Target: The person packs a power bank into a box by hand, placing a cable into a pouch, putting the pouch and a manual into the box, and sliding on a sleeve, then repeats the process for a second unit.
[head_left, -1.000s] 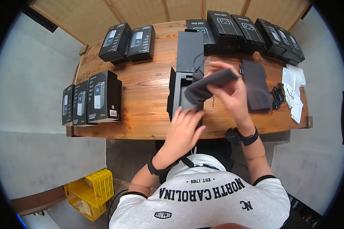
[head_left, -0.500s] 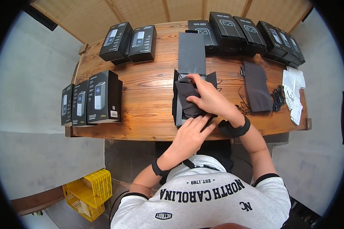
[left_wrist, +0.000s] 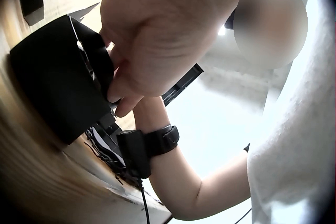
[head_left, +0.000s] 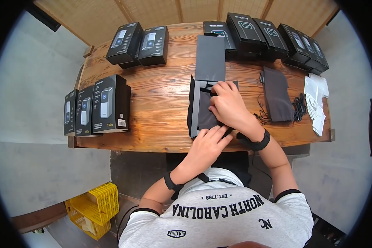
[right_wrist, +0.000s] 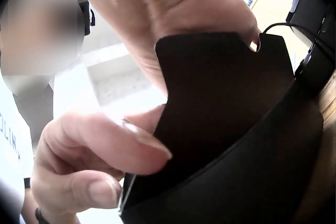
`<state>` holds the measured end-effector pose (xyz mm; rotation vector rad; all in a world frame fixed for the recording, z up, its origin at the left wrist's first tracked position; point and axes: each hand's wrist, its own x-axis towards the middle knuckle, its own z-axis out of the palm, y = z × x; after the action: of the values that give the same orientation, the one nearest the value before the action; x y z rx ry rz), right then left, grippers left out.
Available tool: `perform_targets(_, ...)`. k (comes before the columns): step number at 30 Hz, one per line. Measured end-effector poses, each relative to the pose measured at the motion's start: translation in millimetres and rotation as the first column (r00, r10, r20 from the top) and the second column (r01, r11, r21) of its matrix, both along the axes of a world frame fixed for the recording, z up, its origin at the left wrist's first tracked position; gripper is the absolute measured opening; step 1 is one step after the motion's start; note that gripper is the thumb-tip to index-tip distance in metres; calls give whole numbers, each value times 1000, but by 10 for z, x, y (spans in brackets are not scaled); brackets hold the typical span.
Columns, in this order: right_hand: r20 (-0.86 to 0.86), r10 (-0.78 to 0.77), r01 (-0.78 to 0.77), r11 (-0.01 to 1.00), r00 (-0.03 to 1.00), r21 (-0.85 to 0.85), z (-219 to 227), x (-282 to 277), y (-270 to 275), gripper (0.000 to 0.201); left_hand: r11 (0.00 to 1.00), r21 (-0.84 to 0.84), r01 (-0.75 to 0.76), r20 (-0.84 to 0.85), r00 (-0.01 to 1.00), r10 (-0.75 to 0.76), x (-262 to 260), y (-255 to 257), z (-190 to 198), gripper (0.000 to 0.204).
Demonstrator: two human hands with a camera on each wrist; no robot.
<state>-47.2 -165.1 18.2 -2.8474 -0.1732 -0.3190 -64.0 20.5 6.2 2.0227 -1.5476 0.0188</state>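
Note:
On the table, a black box (head_left: 196, 120) lies with its long lid (head_left: 211, 58) folded back away from the person. Inside it is a dark grey cloth pouch (head_left: 206, 111), lying nearly level with the inner rim. My right hand (head_left: 231, 105) reaches into the box from the right, thumb and fingers bent on the pouch; part of the fingers is hidden behind the side flap (right_wrist: 220, 87). At the near end, my left hand (head_left: 206, 149) holds the box edge. In the right wrist view its thumb and a finger (right_wrist: 105, 192) stand on either side of that corner.
Printed black boxes stand at the left (head_left: 105, 105), back left (head_left: 153, 45) and back right (head_left: 246, 33). To the right lie another dark pouch (head_left: 277, 93), a coiled black cable (head_left: 299, 105) and white packets (head_left: 316, 103). A yellow crate (head_left: 93, 208) is on the floor.
The right hand has brought the pouch from above down into the box, where it now lies flatter. The left hand has stayed by the near end.

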Motion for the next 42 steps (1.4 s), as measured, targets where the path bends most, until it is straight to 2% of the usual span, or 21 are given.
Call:
perform_targets(4,3,14,-13,997,1000,-80,-42,-29,10,16,1000,27,7,-10,1000,-7,-23,-12,12,52)
perform_targets(7,-20,61,-62,998,998,-33,-1,-160,-57,21,999,43,13,-19,1000,-12,-15,4,7,54)
perform_targets(9,-106,130,-116,984,986,135,88,-263,-150,20,1000,27,14,-26,1000,-13,-15,0,10,55)
perform_targets(12,-234,153,-132,986,960,103,213,-318,-248,20,999,10,34,-37,999,-33,-28,-25,19,57)
perform_targets(16,-233,119,-97,990,965,104,261,-282,-183,20,999,19,38,-38,999,-37,-35,-40,20,60)
perform_targets(18,-197,68,-68,998,978,7,212,-250,-69,22,998,35,43,-62,997,-41,-36,-31,6,59)
perform_targets(19,-99,86,-90,995,991,-36,107,-242,-29,25,998,52,47,-87,995,-42,-37,-25,-3,59)
perform_targets(23,-159,53,-68,994,986,-89,149,-203,27,31,996,74,48,-138,990,-38,-44,-10,-10,55)
perform_targets(24,-156,54,-68,994,986,-86,144,-216,-19,31,998,19,59,-127,990,-56,-29,-3,1,52)
perform_targets(26,-27,123,-121,989,992,85,127,-263,-173,29,997,-36,69,-112,991,-73,21,20,41,49)
perform_targets(27,20,91,-93,979,996,183,176,-297,-235,24,995,-86,48,-133,989,-59,57,49,72,46)
perform_targets(28,80,29,-44,980,996,194,173,-345,-301,29,990,-136,25,-156,987,-47,96,84,98,43)
perform_targets(31,179,-226,173,947,957,272,135,-489,-442,45,993,-71,-96,-112,990,88,216,189,99,34)
perform_targets(32,175,-230,178,946,957,271,90,-537,-462,45,990,-49,-134,-101,987,128,240,207,101,34)
perform_targets(34,29,-336,268,798,941,539,-69,-609,-491,47,990,0,-141,-33,989,141,251,210,87,44)
perform_targets(35,-129,-315,316,667,940,675,-93,-631,-490,40,991,14,-130,-50,990,130,233,198,94,48)
perform_targets(36,-129,-318,318,665,939,676,-92,-656,-502,40,992,27,-119,-65,991,121,216,181,99,52)
perform_targets(38,-453,-252,514,517,855,684,-23,-687,-514,30,992,62,-109,-50,992,112,211,154,69,55)
perform_targets(39,-452,-249,512,517,856,686,33,-696,-494,30,990,97,-101,-36,994,105,211,148,62,59)
perform_targets(41,-245,-415,482,732,876,481,175,-694,-423,25,987,117,-108,-67,991,117,223,148,96,61)
perform_targets(42,-244,-416,482,731,876,484,236,-673,-384,25,984,137,-112,-99,987,126,232,146,122,62)
